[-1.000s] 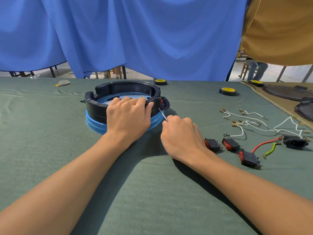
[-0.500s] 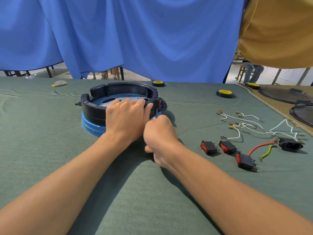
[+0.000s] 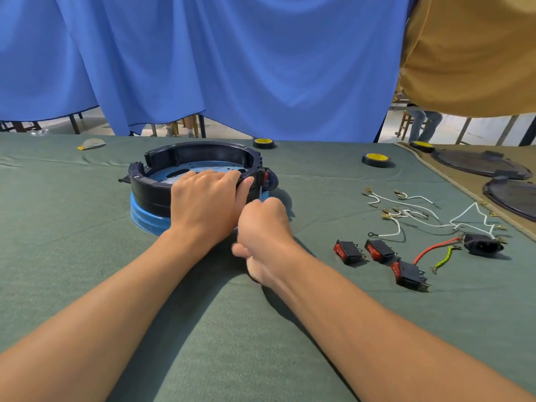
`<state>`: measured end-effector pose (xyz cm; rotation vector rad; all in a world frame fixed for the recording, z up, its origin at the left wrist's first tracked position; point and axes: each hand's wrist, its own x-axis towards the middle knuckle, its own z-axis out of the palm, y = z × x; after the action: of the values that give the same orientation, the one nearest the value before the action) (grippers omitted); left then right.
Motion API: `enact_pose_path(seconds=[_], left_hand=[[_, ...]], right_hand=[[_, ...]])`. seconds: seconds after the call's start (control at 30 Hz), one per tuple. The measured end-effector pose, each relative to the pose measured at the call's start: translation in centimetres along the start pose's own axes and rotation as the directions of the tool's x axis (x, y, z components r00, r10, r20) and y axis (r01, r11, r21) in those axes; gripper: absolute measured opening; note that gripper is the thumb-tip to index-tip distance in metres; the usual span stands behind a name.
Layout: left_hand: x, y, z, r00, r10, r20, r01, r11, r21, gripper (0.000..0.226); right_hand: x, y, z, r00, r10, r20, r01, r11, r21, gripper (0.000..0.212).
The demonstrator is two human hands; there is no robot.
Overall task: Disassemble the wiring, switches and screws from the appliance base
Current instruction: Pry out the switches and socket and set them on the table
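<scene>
Left hand (image 3: 207,203) has its fingers (image 3: 220,177) curled over the near rim of the appliance base (image 3: 162,169), pinning it to the table (image 3: 72,256). Right hand (image 3: 262,227) is fisted around a thin screwdriver (image 3: 259,192), tip at the red switch (image 3: 265,177) just past the left thumb. Three loose switches (image 3: 377,252) lie well right of the right fingers.

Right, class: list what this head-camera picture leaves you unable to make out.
- Tool handle: hidden inside the right hand; only the thin shaft shows.
- Shaft tip at the appliance base: too small to see what it engages.
- Left hand fingertips: curled over the rim, hidden.
- Wire terminals: too small to identify.
</scene>
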<state>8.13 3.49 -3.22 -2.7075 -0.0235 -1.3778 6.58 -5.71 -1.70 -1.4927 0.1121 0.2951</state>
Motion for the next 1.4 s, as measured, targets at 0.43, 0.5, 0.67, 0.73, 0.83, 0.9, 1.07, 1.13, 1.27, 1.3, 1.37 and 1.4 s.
enact_pose_path(seconds=[0.43, 0.5, 0.67, 0.73, 0.83, 0.9, 1.07, 1.13, 1.27, 1.3, 1.37, 1.4], left_hand=[[0.0, -0.2, -0.2, 1.000, 0.001, 0.000, -0.001, 0.999, 0.040, 0.039], [0.1, -0.3, -0.2, 0.999, -0.005, 0.037, 0.004, 1.000, 0.024, 0.039], [0.1, -0.5, -0.6, 0.998, 0.039, 0.045, -0.040, 0.999, 0.022, 0.033], [0.1, -0.4, -0.5, 0.999, 0.016, 0.034, -0.017, 1.000, 0.015, 0.038], [0.1, -0.4, 0.0, 1.000, -0.001, 0.017, 0.001, 1.000, 0.021, 0.041], [0.0, -0.4, 0.1, 1.000, 0.003, 0.005, -0.003, 1.000, 0.015, 0.039], [-0.1, -0.6, 0.4, 0.998, 0.015, -0.056, -0.013, 0.999, 0.034, 0.039], [-0.2, -0.5, 0.4, 0.997, 0.017, -0.073, -0.014, 0.999, 0.039, 0.039], [-0.2, -0.7, 0.6, 0.995, 0.046, -0.087, -0.046, 0.999, 0.013, 0.040], [-0.1, -0.8, 0.6, 0.994, 0.063, -0.090, -0.063, 0.998, 0.004, 0.040], [-0.1, -0.9, 0.5, 0.992, 0.078, -0.095, -0.079, 0.997, 0.001, 0.040], [-0.1, -0.8, 0.5, 0.993, 0.072, -0.096, -0.071, 0.997, 0.007, 0.040]], right_hand=[[0.5, -7.6, -4.5, 0.899, 0.357, 0.253, -0.419, 0.871, 0.257, 0.038], [-0.3, -6.4, -2.8, 0.954, 0.246, 0.174, -0.269, 0.954, 0.128, 0.034], [-0.5, -1.7, 0.8, 0.998, 0.007, -0.055, -0.012, 0.995, -0.094, 0.020], [-0.4, -0.3, 0.8, 0.988, -0.094, -0.126, 0.052, 0.952, -0.302, 0.023], [-0.4, 0.2, 0.4, 0.984, -0.111, -0.141, 0.049, 0.922, -0.383, 0.026], [-0.2, 0.2, 0.4, 0.983, -0.125, -0.136, 0.060, 0.913, -0.404, 0.026], [-0.1, 0.6, 0.0, 0.975, -0.162, -0.153, 0.096, 0.924, -0.370, 0.028], [-0.3, 0.6, -0.1, 0.970, -0.175, -0.171, 0.105, 0.928, -0.358, 0.028], [-1.3, 0.6, 0.3, 0.962, -0.243, -0.126, 0.188, 0.921, -0.341, 0.018], [-1.5, 0.4, 0.5, 0.959, -0.255, -0.124, 0.205, 0.925, -0.319, 0.017], [-1.2, 0.0, 0.6, 0.958, -0.245, -0.150, 0.200, 0.943, -0.268, 0.019], [-0.8, -0.2, 0.5, 0.961, -0.217, -0.169, 0.177, 0.959, -0.220, 0.023]])
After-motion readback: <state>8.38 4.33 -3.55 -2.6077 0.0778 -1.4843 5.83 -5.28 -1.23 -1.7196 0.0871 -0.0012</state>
